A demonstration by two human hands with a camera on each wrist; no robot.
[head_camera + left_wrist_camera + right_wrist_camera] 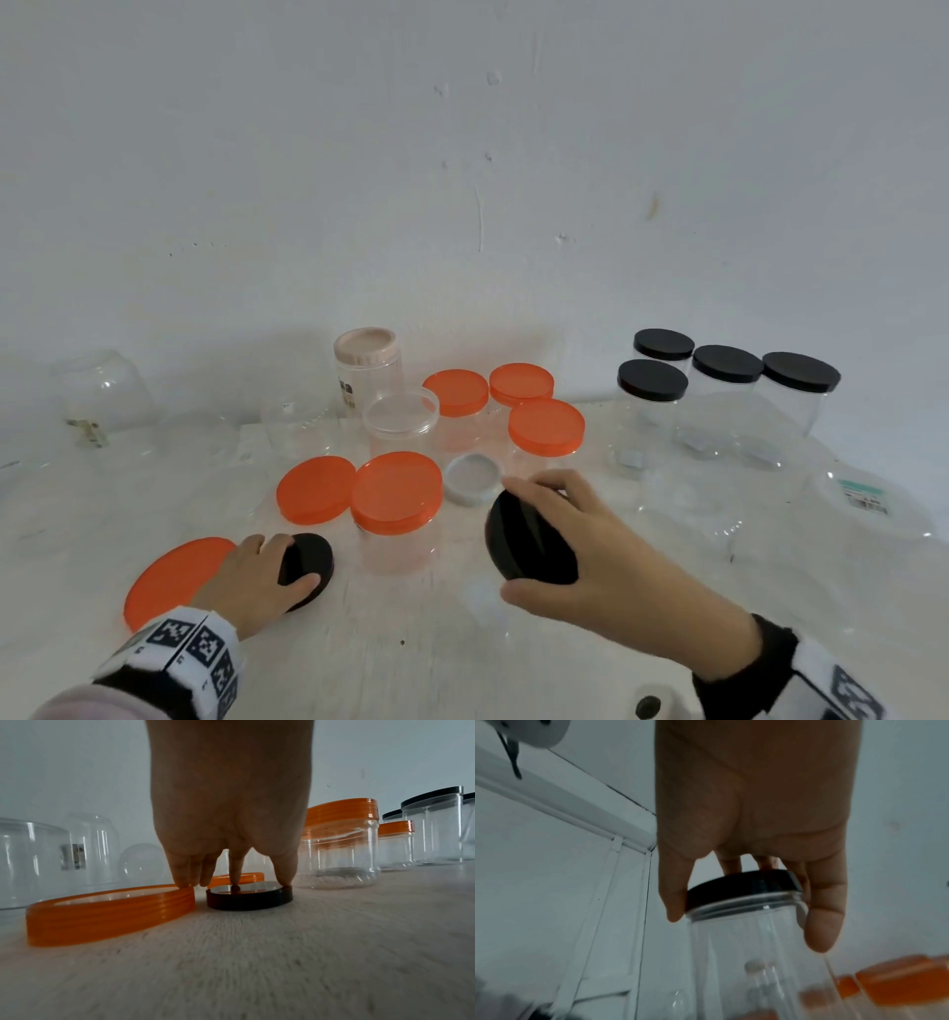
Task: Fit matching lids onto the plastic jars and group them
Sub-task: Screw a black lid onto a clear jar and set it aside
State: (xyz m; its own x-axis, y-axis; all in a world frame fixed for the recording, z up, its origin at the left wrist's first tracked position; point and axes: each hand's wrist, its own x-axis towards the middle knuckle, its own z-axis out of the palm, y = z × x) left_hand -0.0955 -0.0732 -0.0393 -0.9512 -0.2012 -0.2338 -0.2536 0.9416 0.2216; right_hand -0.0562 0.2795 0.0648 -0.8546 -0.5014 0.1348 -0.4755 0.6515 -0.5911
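On tabletop (436,658): pale wood-grain surface against a white wall; landmark = the near orange-lidded jar (396,509) at centre.
Left hand (257,580): near-left of the landmark jar, palm down; grip half closed, thumb and fingertips (282,876) bearing on the small black lid (248,895), which lies flat on the tabletop, top side up.
Loose orange lid, large (107,912): open side up, just left of the small black lid; outer fingers of the left hand touch its rim.
Loose orange lid, second (316,488): flat, just left of the landmark jar, behind the left hand.
Right hand (580,534): right of the landmark jar, raised; grip closed round the black lid (741,886) of a clear jar (759,963), thumb on one side, fingers on the other. Jar hangs tilted off the tabletop; lid seated on its neck.
Orange-lidded jars (546,426): three more, grouped behind the landmark jar, to its right.
Black-lidded jars (726,375): four, grouped far right of the landmark jar, by the wall.
Small grey-lidded jar (472,478): just right of the landmark jar.
Clear-lidded jar (401,419): directly behind the landmark jar.
Pink-lidded jar (365,360): further back, near the wall.
Uncapped clear jars (102,395): far left; hard to count.
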